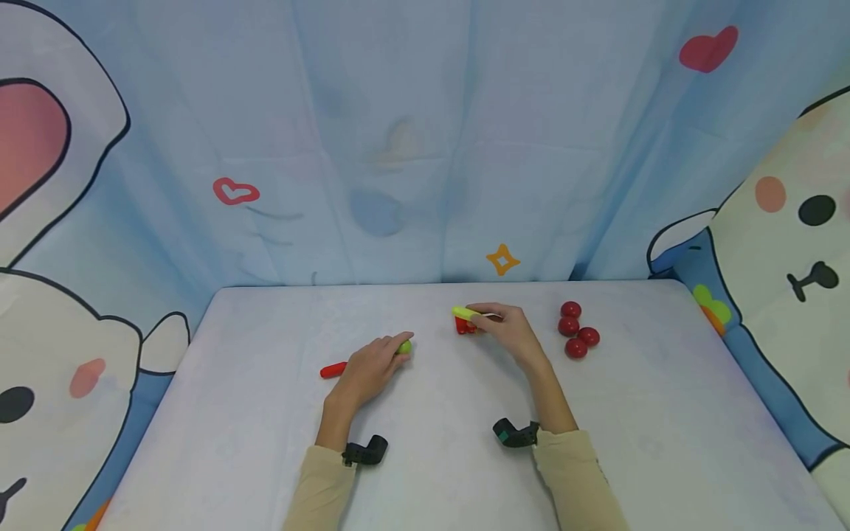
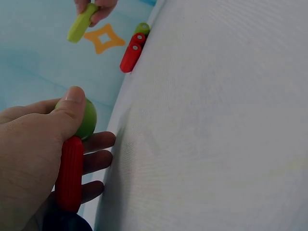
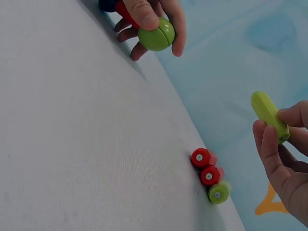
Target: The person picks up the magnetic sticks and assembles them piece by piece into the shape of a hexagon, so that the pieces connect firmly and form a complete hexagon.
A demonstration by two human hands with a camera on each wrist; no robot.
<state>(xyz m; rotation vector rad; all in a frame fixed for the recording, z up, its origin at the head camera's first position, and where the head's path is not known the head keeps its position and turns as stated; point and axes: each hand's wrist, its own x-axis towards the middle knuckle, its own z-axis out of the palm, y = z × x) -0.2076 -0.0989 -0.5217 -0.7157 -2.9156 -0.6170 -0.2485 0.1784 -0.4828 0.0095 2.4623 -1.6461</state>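
In the head view my left hand (image 1: 369, 367) holds a green ball (image 1: 404, 346). The left wrist view shows the thumb over the green ball (image 2: 87, 120). A red grooved stick (image 2: 70, 173) runs from that ball along the palm to a dark blue rounded thing (image 2: 66, 222) at the frame's bottom. Left of this hand a red stick (image 1: 332, 370) sticks out. My right hand (image 1: 506, 332) pinches a yellow-green grooved stick (image 3: 267, 113) between thumb and fingers. Below it on the table lie two red sticks (image 3: 204, 158) and a green one (image 3: 219, 193), side by side.
Several red balls (image 1: 576, 348) lie grouped to the right of my right hand. The white table (image 1: 432, 442) ends at a blue printed curtain (image 1: 425, 221). A black wrist camera (image 1: 367, 450) is strapped to each wrist.
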